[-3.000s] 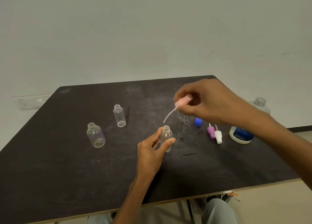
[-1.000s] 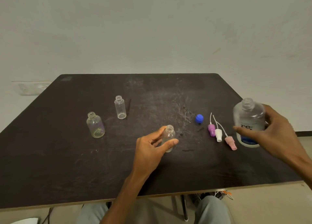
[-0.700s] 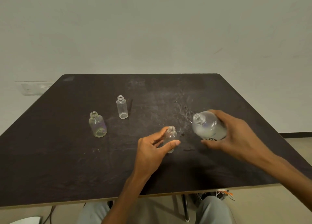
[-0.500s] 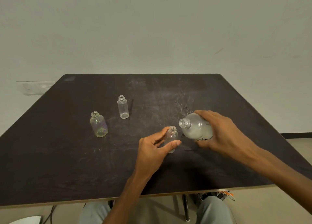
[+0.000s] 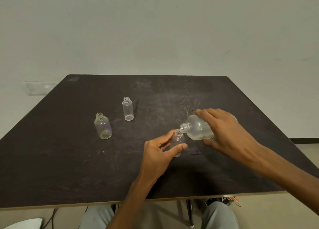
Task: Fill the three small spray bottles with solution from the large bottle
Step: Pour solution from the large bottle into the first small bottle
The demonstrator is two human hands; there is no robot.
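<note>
Right now the large bottle [image 5: 198, 129] is tipped in your right hand [image 5: 224, 130], fingers wrapped round it, its mouth touching the rim of the small bottle [image 5: 177, 142] your left hand [image 5: 158, 152] pinches upright on the table [image 5: 69, 159]. Two other small bottles [image 5: 103, 126] [image 5: 128, 111] stand uncapped, well apart to the left.

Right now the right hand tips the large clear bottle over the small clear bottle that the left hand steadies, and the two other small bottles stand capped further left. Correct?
Not quite. In the head view the two other small clear bottles stand uncapped, necks open. The rest holds: the right hand tips the large clear bottle over the small clear bottle steadied by the left hand.
</note>
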